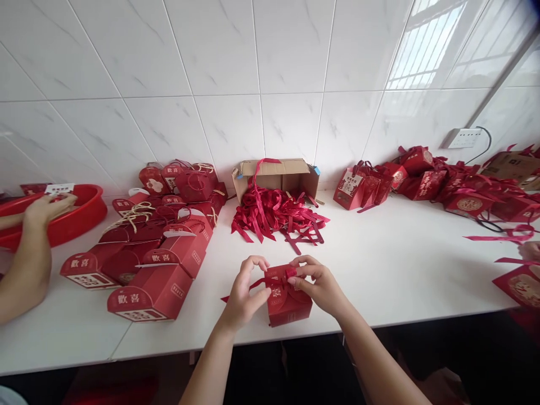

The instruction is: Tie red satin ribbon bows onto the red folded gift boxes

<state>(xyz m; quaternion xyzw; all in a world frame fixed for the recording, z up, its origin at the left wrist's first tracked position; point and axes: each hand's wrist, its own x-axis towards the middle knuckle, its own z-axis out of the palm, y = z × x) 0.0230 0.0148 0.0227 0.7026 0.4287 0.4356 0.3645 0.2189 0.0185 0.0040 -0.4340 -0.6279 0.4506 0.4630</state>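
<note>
Tub: We are seeing the red tub (91,218) standing at the far left, a co-worker's hand (44,209) reaching over it.
Stack: Red gift boxes (169,289) are crowding the left of the table (379,270), some showing cord handles.
Left hand: Our left hand (246,293) is curving around the box's left side, thumb and fingers spread apart, the thumb tip lying at its edge. A ribbon tail (225,298) is trailing out to the left.
Heap: Loose ribbons (270,214) are spilling from a carton (276,166) on the far side.
Box: Our box (290,314) is sitting at the near edge, between our hands.
Right hand: Our right hand (317,281) is pinching the red ribbon (291,273) between thumb and finger over the box top.
Handling: We judge we are working best by bracing the box lightly with the left hand, smoothing the ribbon flat and sparing the card from denting.
Pile: More red boxes (426,183) are lying at the far right; a second co-worker's hand (529,250) is showing nearer, its fingers too cut off to tell.
</note>
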